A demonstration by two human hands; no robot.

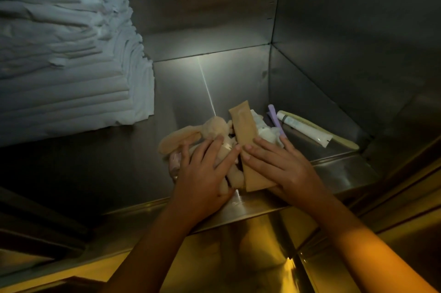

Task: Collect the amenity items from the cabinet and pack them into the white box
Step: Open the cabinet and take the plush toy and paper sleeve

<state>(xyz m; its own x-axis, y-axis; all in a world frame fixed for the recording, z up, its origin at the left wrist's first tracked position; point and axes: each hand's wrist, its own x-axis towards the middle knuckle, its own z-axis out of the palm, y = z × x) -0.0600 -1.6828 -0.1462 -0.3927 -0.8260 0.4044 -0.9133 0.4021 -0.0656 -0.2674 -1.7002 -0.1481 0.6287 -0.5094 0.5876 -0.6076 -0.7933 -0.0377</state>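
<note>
Print on white tube (303,129) blurred; left hand (202,173) spread over plush rabbit (212,128); right hand (281,168) spread on tan packet (242,125).

Inside, the cabinet (381,77) is all brushed stainless: back wall (202,6), right side wall (334,18) and shelf floor (186,92), with seams where the panels meet. A row of small slots (273,2) runs down the back wall near the right corner. 1 bright streak of light (207,88) cuts across the shelf floor toward the back — the rest is pretty dim, and the left side is nearly black. A tall stack of folded white linens (66,73) fills the upper left of the shelf. The front lip (334,171) is shiny — below it, the metal panel (250,252) glows warm yellow.
</note>
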